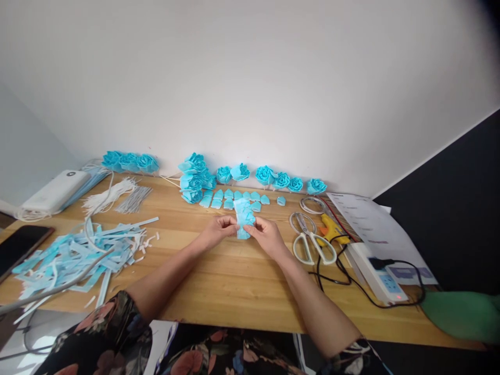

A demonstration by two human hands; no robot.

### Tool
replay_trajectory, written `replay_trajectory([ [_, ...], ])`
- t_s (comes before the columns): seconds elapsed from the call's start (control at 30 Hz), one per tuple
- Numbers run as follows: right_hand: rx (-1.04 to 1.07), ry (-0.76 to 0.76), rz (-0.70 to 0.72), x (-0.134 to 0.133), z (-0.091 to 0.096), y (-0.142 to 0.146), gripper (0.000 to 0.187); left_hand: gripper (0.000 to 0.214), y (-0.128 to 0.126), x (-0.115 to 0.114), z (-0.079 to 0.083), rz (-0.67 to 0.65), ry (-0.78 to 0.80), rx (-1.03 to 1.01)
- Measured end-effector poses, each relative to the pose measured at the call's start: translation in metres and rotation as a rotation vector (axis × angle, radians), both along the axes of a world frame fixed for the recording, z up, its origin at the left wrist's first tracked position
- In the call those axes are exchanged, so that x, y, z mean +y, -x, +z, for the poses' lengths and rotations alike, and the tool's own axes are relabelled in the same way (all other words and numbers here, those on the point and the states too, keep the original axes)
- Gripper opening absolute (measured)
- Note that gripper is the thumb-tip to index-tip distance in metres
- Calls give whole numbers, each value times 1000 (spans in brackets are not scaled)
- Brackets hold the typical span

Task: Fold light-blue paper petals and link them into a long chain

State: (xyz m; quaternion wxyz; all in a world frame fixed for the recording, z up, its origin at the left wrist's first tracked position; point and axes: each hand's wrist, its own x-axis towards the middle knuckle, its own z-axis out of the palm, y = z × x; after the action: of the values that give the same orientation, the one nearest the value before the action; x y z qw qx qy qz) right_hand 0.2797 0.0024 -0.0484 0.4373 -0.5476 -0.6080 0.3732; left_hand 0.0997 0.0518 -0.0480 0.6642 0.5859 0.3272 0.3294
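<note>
A light blue strip of crinkled, petal-cut material (244, 213) stands upright between my hands, over the middle of the wooden table. My left hand (219, 232) pinches its left edge between thumb and fingers. On the other side, my right hand (267, 234) is closed on its right edge, thumb in front. Just behind the strip lie rows of small cut blue petals (228, 195), partly hidden by it. Finished-looking blue flowers (195, 177) are piled behind on the left, and more blue flowers (265, 176) line the wall.
White-handled scissors (312, 245), a yellow glue gun (332, 229) and a power strip (383, 278) with a black cable lie to the right. At left are blue and white scraps (78, 260), grey wire pieces (135, 199), a phone (19, 247) and a white power bank (57, 190).
</note>
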Motion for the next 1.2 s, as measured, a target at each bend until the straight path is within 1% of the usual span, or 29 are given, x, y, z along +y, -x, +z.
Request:
replay_trajectory([
  [0.1, -95, -39, -6, -1, 3, 0, 28, 34, 0, -1, 1, -11, -6, -17],
  [0.2, -128, -54, 5, -2, 8, -1, 28, 35, 1, 0, 2, -20, -15, -19],
  [0.27, -118, -56, 6, -2, 10, -3, 28, 36, 3, 1, 3, -45, -8, 4],
  [0.37, -62, -53, -17, -1, 11, -5, 27, 38, 6, 3, 3, -119, 3, 30],
  [0.47, -26, -48, -31, -1, 10, -5, 27, 45, 7, 3, 3, -174, 28, -29],
  [0.53, -28, -40, -27, 0, 7, -5, 29, 46, 6, 2, 3, -153, 49, -62],
  [0.67, -35, -25, -13, 0, 3, -3, 30, 38, 4, 1, 3, -15, 55, -59],
  [0.77, -32, -19, -5, 0, 1, -2, 29, 35, 4, 1, 4, 43, 36, -59],
  [1.0, 122, 0, 93, -2, 7, -1, 27, 32, 3, -2, 5, 88, 16, -44],
  [1.13, 5, -24, 23, -4, 12, 2, 31, 31, 1, -3, 6, 84, 10, -35],
  [1.2, -56, -53, 14, -5, 12, 3, 32, 31, 1, -3, 6, 83, 14, -40],
])
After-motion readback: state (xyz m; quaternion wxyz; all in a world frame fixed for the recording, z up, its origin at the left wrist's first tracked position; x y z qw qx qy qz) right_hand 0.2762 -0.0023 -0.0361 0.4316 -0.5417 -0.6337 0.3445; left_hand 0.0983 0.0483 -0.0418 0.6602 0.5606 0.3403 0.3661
